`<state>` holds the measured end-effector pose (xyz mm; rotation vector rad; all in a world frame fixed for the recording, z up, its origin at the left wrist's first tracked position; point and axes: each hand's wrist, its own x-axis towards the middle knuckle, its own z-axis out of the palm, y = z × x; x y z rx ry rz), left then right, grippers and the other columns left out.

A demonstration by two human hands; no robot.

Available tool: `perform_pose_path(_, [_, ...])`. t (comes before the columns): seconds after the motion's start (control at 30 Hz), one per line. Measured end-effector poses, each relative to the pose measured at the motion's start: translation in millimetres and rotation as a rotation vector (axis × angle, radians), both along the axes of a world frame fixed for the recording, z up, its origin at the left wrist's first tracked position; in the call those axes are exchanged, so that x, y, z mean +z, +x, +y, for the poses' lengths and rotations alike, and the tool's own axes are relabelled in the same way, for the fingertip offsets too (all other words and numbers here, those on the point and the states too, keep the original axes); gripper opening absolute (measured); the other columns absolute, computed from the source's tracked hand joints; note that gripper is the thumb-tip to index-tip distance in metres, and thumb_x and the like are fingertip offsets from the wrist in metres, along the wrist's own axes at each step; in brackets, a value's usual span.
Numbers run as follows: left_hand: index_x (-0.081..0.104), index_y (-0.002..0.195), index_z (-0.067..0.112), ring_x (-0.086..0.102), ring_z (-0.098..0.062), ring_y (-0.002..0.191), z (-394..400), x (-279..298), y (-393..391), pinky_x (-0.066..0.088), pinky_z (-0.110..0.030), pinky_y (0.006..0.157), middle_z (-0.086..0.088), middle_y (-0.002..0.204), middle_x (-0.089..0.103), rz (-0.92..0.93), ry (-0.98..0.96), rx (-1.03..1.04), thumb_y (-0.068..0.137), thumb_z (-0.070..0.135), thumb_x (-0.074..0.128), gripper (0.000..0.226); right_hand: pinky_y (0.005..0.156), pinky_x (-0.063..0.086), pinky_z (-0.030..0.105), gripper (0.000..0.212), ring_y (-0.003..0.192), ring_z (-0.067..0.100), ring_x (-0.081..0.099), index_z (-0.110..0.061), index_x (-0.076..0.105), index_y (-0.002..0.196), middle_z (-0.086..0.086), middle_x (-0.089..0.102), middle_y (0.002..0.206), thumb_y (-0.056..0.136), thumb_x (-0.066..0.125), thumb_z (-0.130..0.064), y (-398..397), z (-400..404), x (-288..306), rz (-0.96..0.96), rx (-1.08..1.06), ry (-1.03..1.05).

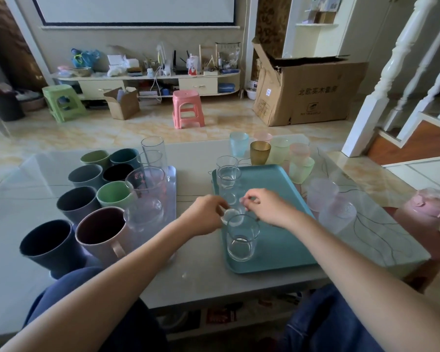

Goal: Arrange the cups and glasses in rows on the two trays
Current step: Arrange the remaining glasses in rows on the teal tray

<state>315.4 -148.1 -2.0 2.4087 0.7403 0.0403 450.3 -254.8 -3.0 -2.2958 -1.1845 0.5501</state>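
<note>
While both hands meet over the near-left part of the teal tray [277, 179], they close on one small clear glass [233, 215] standing in a column of glasses along the tray's left edge. The left hand [206, 214] curls its fingers [220, 203] against the glass's left side, and the right hand [267, 208] pinches at its rim from the right, fingertips bent inward; how firm either grip is I cannot tell. A taller clear glass [241, 237] stands just nearer, almost touching, and two more [228, 176] stand farther along the same edge.

Such a glass is probably light, rigid, smooth and breakable, so it likely slips if pinched at the thin rim alone. Wrapping the wall low down seems safer, lifting straight up to avoid knocking its neighbours.

Coloured cups [280, 151] wait on the tabletop [193, 153] beyond the tray, and mugs [84, 175] sit left beside the clear tray [172, 199].
</note>
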Motion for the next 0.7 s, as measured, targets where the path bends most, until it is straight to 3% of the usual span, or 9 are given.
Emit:
perform_pose_path(0.1, [0.067, 0.113, 0.012, 0.065, -0.029, 0.087, 16, 10, 8, 0.054, -0.029, 0.078, -0.014, 0.103, 0.071, -0.132, 0.051, 0.129, 0.084, 0.001, 0.046, 0.037, 0.074, 0.053, 0.036, 0.011, 0.076, 0.021, 0.062, -0.029, 0.064, 0.088, -0.004, 0.066, 0.084, 0.090, 0.056, -0.023, 14, 9, 3, -0.155, -0.034, 0.053])
perform_pose_path(0.2, [0.061, 0.123, 0.023, 0.063, -0.029, 0.105, 22, 0, 20, 0.052, -0.036, 0.092, -0.010, 0.119, 0.066, -0.031, 0.170, 0.042, 0.086, 0.009, 0.047, 0.041, 0.078, 0.054, 0.035, 0.025, 0.080, 0.021, 0.062, -0.028, 0.067, 0.098, -0.001, 0.064, 0.087, 0.085, 0.059, -0.009, 22, 17, -2, -0.187, 0.089, -0.137])
perform_pose_path(0.3, [0.065, 0.116, 0.024, 0.062, -0.030, 0.109, 25, -11, 34, 0.052, -0.039, 0.093, -0.007, 0.121, 0.065, 0.087, 0.275, -0.045, 0.087, 0.016, 0.049, 0.034, 0.082, 0.054, 0.035, 0.017, 0.088, 0.021, 0.065, -0.024, 0.070, 0.095, 0.000, 0.071, 0.094, 0.081, 0.068, -0.014, 28, 27, -9, -0.240, 0.125, -0.184])
perform_pose_path(0.4, [0.068, 0.107, 0.018, 0.063, -0.032, 0.104, 29, -12, 45, 0.054, -0.039, 0.087, -0.008, 0.114, 0.065, 0.151, 0.346, -0.095, 0.085, 0.012, 0.048, 0.030, 0.077, 0.055, 0.036, 0.006, 0.081, 0.021, 0.065, -0.025, 0.069, 0.083, -0.003, 0.069, 0.079, 0.080, 0.071, -0.020, 33, 35, -8, -0.267, 0.155, -0.226])
perform_pose_path(0.57, [0.071, 0.100, 0.026, 0.064, -0.028, 0.104, 53, -11, 51, 0.053, -0.040, 0.092, -0.004, 0.111, 0.068, 0.185, 0.206, -0.125, 0.081, 0.017, 0.053, 0.028, 0.059, 0.048, 0.026, 0.015, 0.070, 0.014, 0.064, -0.028, 0.062, 0.070, -0.004, 0.072, 0.070, 0.080, 0.068, -0.018, 33, 44, 0, -0.242, 0.190, -0.337])
perform_pose_path(0.7, [0.074, 0.096, 0.025, 0.066, -0.026, 0.101, 60, -6, 53, 0.054, -0.037, 0.091, -0.004, 0.106, 0.072, 0.198, 0.167, -0.144, 0.082, 0.019, 0.055, 0.025, 0.059, 0.045, 0.023, 0.015, 0.067, 0.009, 0.062, -0.026, 0.062, 0.070, -0.007, 0.068, 0.062, 0.080, 0.068, -0.016, 31, 53, 4, -0.243, 0.217, -0.416])
